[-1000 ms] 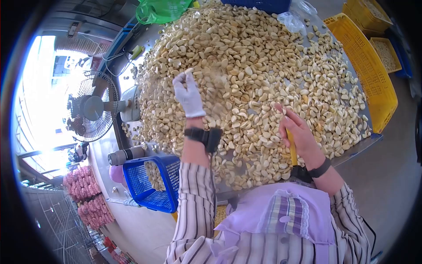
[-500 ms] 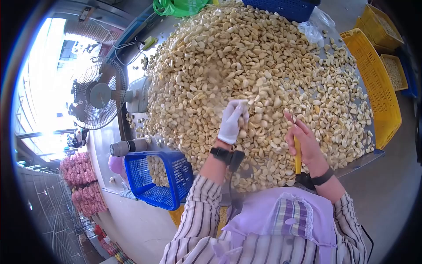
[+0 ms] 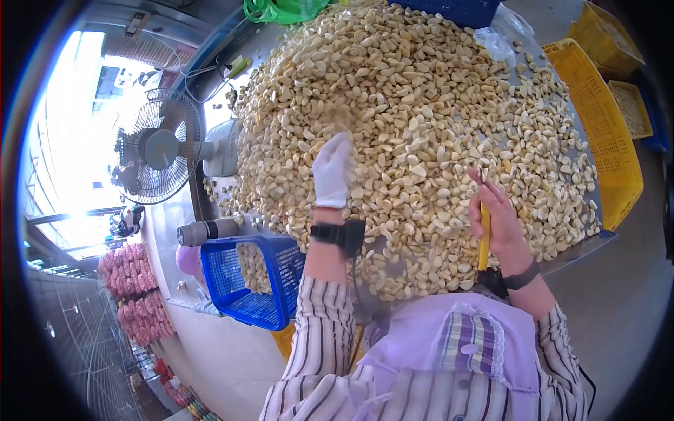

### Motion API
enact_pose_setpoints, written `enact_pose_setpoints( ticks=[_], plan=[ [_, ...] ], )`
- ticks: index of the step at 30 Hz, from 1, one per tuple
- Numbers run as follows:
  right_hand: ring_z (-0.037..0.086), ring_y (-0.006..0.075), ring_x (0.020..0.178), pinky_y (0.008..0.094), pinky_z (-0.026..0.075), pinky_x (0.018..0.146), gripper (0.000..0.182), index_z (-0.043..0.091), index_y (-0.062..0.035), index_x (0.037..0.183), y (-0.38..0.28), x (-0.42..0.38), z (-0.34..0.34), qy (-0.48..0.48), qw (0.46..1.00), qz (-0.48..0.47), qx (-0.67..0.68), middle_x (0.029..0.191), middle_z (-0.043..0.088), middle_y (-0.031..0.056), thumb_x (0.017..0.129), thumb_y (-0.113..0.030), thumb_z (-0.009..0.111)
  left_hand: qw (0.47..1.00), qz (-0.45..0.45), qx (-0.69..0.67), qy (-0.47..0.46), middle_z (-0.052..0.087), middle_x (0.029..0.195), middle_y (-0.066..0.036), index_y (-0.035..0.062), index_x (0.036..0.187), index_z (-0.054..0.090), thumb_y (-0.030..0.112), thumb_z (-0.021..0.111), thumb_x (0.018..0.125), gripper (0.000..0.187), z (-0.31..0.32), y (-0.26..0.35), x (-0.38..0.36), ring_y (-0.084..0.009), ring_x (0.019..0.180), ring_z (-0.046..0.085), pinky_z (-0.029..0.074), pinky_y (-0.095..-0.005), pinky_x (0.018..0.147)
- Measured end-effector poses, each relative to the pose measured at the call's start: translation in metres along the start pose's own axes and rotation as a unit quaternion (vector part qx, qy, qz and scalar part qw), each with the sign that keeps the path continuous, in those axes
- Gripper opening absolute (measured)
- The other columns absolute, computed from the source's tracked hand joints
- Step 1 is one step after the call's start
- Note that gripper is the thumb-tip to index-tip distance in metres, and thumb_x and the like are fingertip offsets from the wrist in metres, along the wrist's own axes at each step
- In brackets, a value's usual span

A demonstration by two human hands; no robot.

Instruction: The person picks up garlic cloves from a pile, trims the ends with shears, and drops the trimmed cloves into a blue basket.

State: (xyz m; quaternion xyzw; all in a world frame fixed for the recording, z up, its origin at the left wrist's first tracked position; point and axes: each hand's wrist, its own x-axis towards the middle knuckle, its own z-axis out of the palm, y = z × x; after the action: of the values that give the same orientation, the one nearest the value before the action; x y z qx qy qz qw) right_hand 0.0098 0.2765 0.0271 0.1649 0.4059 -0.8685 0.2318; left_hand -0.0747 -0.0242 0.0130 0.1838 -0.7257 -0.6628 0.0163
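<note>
A broad heap of pale peeled garlic cloves (image 3: 421,126) covers the table in front of me. My left hand (image 3: 333,172), in a white glove, is over the heap's left-centre part. Its back faces me, and its fingertips are partly hidden and slightly blurred; cloves just beyond them look smeared by motion. At the heap's right front, my bare right hand (image 3: 500,223) is wrapped round a yellow-handled knife (image 3: 484,242). The handle points down towards my apron, and a thin tip shows faintly by the fingers. The index finger is stretched out.
A blue basket (image 3: 286,277) with some cloves lies tilted at the near left. Beyond it stand a grey cylinder (image 3: 207,231) and a fan (image 3: 160,149). A yellow crate (image 3: 597,133) flanks the right edge. A green bag (image 3: 284,10) and a dark blue crate (image 3: 456,10) are at the back.
My left hand has moved left and farther out over the heap. My right hand, still round the yellow-handled knife, has shifted slightly to the right.
</note>
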Motion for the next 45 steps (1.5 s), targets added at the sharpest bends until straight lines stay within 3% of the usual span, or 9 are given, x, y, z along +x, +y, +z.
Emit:
enact_pose_setpoints(
  ticks=[2, 3, 8, 10, 20, 22, 28, 30, 45],
  plan=[
    [0.043, 0.0087, 0.042, 0.0193, 0.037, 0.038, 0.041, 0.040, -0.0103, 0.135, 0.000, -0.001, 0.000, 0.001, 1.000, 0.004, 0.002, 0.063, 0.046, 0.0014, 0.096, -0.023, 0.044, 0.947, 0.146, 0.286, 0.011, 0.058, 0.083, -0.009, 0.0083, 0.106, 0.061, 0.023, 0.055, 0.086, 0.026, 0.006, -0.026, 0.036, -0.0257, 0.074, 0.058, 0.049, -0.0328, 0.061],
    [0.043, 0.0087, 0.042, 0.0189, 0.037, 0.038, 0.041, 0.040, -0.0098, 0.135, 0.000, -0.002, 0.001, 0.002, 1.000, 0.009, 0.004, 0.064, 0.046, 0.0014, 0.096, -0.023, 0.044, 0.794, 0.276, 0.541, 0.022, 0.059, 0.083, -0.013, 0.0087, 0.106, 0.061, 0.022, 0.056, 0.084, 0.027, 0.009, -0.030, 0.045, -0.0291, 0.075, 0.059, 0.049, -0.0366, 0.065],
    [0.042, 0.0067, 0.044, 0.0178, 0.037, 0.040, 0.041, 0.042, -0.0093, 0.134, -0.001, -0.008, 0.006, -0.005, 0.999, -0.011, -0.046, 0.064, 0.047, -0.0001, 0.095, -0.022, 0.046, 0.802, 0.327, 0.499, -0.028, 0.061, 0.077, -0.011, 0.0072, 0.102, 0.062, 0.020, 0.056, 0.083, 0.024, 0.006, -0.019, 0.052, -0.0256, 0.071, 0.060, 0.049, -0.0356, 0.063],
    [0.042, 0.0050, 0.045, 0.0174, 0.037, 0.042, 0.040, 0.045, -0.0114, 0.133, 0.000, -0.009, 0.006, -0.005, 0.999, -0.014, -0.050, 0.064, 0.048, -0.0016, 0.094, -0.023, 0.048, 0.991, -0.066, 0.094, -0.071, 0.058, 0.069, -0.002, 0.0055, 0.097, 0.062, 0.021, 0.057, 0.087, 0.019, 0.006, 0.000, 0.023, -0.0110, 0.060, 0.056, 0.045, -0.0242, 0.052],
    [0.043, 0.0056, 0.045, 0.0174, 0.037, 0.043, 0.039, 0.045, -0.0077, 0.132, 0.008, -0.006, 0.021, -0.065, 0.988, 0.014, -0.138, 0.065, 0.049, -0.0008, 0.095, -0.019, 0.044, 0.997, -0.063, 0.030, 0.041, 0.057, 0.075, -0.001, 0.0000, 0.099, 0.061, 0.022, 0.071, 0.080, 0.031, 0.004, -0.010, -0.002, -0.0075, 0.056, 0.053, 0.043, -0.0193, 0.048],
    [0.042, 0.0056, 0.045, 0.0175, 0.037, 0.043, 0.039, 0.045, -0.0078, 0.131, 0.007, -0.005, 0.023, -0.059, 0.989, 0.023, -0.136, 0.065, 0.049, -0.0010, 0.095, -0.020, 0.045, 0.901, 0.265, 0.341, -0.035, 0.059, 0.079, -0.004, -0.0007, 0.102, 0.062, 0.019, 0.071, 0.078, 0.033, 0.011, -0.026, 0.009, -0.0117, 0.066, 0.057, 0.047, -0.0250, 0.059],
    [0.043, 0.0056, 0.045, 0.0176, 0.037, 0.043, 0.040, 0.044, -0.0078, 0.132, 0.006, -0.007, 0.018, -0.057, 0.990, 0.021, -0.127, 0.063, 0.049, -0.0010, 0.094, -0.020, 0.045, 0.880, 0.337, 0.330, -0.051, 0.061, 0.080, -0.004, -0.0001, 0.109, 0.061, 0.014, 0.063, 0.083, 0.030, 0.031, -0.026, 0.012, -0.0142, 0.067, 0.056, 0.046, -0.0259, 0.061],
    [0.043, 0.0055, 0.045, 0.0176, 0.037, 0.043, 0.041, 0.043, -0.0076, 0.133, 0.007, -0.007, 0.016, -0.056, 0.992, 0.016, -0.116, 0.063, 0.049, -0.0010, 0.094, -0.020, 0.045, 0.986, -0.084, 0.037, -0.136, 0.059, 0.073, -0.001, 0.0008, 0.116, 0.058, 0.015, 0.061, 0.086, 0.033, 0.039, 0.003, -0.016, -0.0066, 0.058, 0.050, 0.039, -0.0185, 0.048],
    [0.044, 0.0042, 0.049, 0.0178, 0.037, 0.045, 0.047, 0.039, -0.0123, 0.137, 0.004, -0.011, 0.025, -0.161, 0.957, -0.019, -0.240, 0.066, 0.051, -0.0019, 0.092, -0.013, 0.049, 0.945, -0.167, -0.134, -0.247, 0.057, 0.075, 0.001, 0.0065, 0.092, 0.058, 0.008, 0.067, 0.080, 0.016, 0.062, 0.024, -0.116, -0.0033, 0.052, 0.045, 0.032, -0.0158, 0.044]
  ],
)
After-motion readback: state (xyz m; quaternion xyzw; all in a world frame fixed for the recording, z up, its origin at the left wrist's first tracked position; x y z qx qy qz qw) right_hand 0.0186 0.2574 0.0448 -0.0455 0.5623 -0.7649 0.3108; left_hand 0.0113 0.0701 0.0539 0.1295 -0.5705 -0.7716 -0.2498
